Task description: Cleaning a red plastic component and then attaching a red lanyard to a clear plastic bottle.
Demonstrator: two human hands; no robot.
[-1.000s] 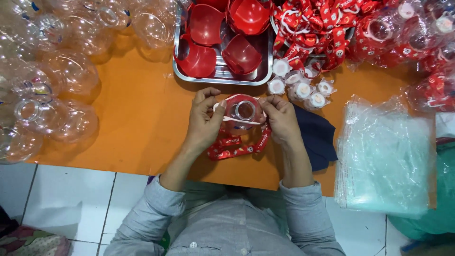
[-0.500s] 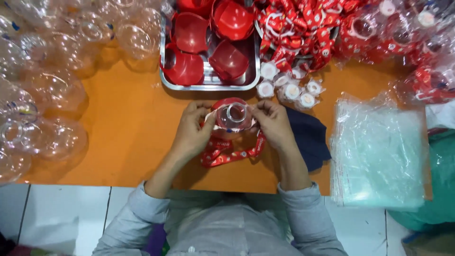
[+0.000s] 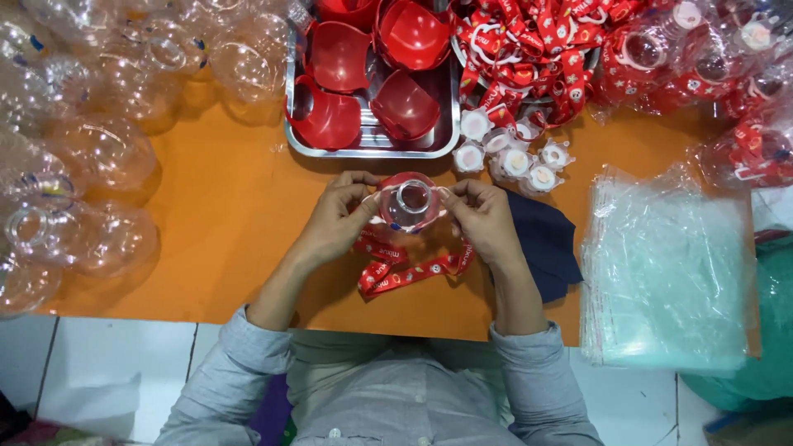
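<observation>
Here, both hands pinch a clear bottle (image 3: 409,202) just below the steel tray (image 3: 291,124), left hand (image 3: 334,221) and right hand (image 3: 483,219) closed on opposite sides, mouth facing up; its red strap (image 3: 405,275) trails toward the person, beneath the wrists.

Stack of clear plastic bags (image 3: 665,281), right

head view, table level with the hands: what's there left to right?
Clear plastic bottles → left hand → clear bottle with red cup held between both hands → right hand → dark blue cloth → stack of clear plastic bags.
</observation>
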